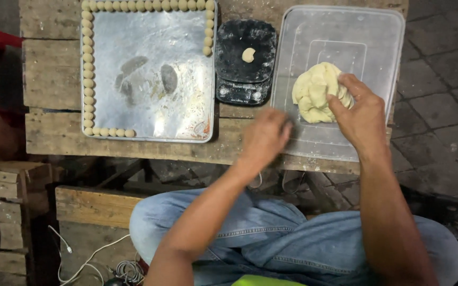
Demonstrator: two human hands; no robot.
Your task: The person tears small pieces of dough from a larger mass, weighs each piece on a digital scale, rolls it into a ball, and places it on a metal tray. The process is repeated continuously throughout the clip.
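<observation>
- The rough wooden plank worktop (54, 132) carries everything before you.
- At 11 o'clock lies a square metal baking tray (149, 79), small pale dough balls (87, 74) lining its edges.
- At 1 o'clock, a clear plastic lid (345, 32) bears the pale yellow dough lump (314, 90).
- At 12 o'clock, a black kitchen scale (245, 63) holds one dough piece (248, 54).
- Your right hand (361, 116) pinches the lump's right side.
- Your left hand (266, 135), fingers curled loosely, rests at the lid's near-left corner; blurred.

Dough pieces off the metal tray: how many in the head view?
2. A small pale dough ball sits on the black kitchen scale; a large pale dough lump lies on the clear plastic lid, gripped by the right hand.
</observation>
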